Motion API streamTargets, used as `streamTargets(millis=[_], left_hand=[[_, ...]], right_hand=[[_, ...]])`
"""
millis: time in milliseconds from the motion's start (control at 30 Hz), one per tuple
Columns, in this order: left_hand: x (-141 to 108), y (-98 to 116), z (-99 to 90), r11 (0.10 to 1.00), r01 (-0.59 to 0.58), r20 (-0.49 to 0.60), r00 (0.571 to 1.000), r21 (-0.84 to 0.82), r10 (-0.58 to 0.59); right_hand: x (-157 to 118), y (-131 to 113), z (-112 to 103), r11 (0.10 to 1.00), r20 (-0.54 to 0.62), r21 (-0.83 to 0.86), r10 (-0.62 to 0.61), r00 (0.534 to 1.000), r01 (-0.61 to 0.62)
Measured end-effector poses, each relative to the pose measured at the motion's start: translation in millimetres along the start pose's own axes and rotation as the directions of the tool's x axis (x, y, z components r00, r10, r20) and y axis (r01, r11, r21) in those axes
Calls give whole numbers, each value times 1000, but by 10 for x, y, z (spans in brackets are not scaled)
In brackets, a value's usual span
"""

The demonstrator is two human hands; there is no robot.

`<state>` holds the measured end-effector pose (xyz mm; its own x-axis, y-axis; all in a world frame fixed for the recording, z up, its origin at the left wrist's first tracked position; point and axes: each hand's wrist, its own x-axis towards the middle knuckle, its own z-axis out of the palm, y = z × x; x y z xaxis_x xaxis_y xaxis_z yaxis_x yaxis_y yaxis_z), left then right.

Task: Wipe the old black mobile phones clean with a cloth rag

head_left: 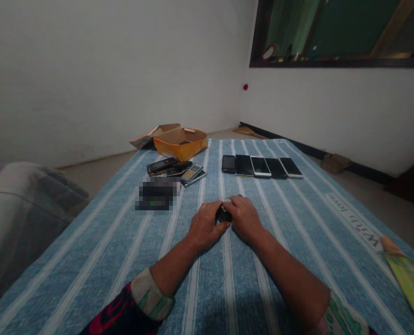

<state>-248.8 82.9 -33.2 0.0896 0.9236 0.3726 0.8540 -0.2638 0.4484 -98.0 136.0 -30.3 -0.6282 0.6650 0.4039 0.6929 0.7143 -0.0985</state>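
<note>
My left hand (205, 227) and my right hand (243, 218) meet at the middle of a blue striped bedspread (207, 288). Both grip a small black object (223, 215), which is mostly hidden by my fingers, so I cannot tell exactly what it is. Farther ahead lies a row of several smartphones (262, 166), screens up. To the left of that row is a small heap of older mobile phones (176, 170). A pixelated dark patch (157, 194) covers something on the bedspread, nearer my left hand.
An open orange cardboard box (180, 143) stands at the far end of the bedspread. A grey padded item (21, 218) lies to the left. A yellow-green board (409, 284) pokes in at the lower right. White walls (88, 79) rise behind.
</note>
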Motion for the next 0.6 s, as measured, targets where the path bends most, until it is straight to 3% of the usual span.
streamTargets(millis=[100, 200, 600], left_hand=[[-3, -9, 5, 1000, 8, 5, 1000, 4, -8], [-9, -20, 17, 1000, 11, 4, 1000, 15, -11], [3, -27, 21, 1000, -15, -18, 1000, -6, 15]], right_hand=[[4, 104, -19, 987, -19, -45, 151, 988, -152], [-5, 146, -32, 978, -35, -65, 195, 980, -197], [-97, -175, 24, 995, -70, 35, -91, 993, 93]])
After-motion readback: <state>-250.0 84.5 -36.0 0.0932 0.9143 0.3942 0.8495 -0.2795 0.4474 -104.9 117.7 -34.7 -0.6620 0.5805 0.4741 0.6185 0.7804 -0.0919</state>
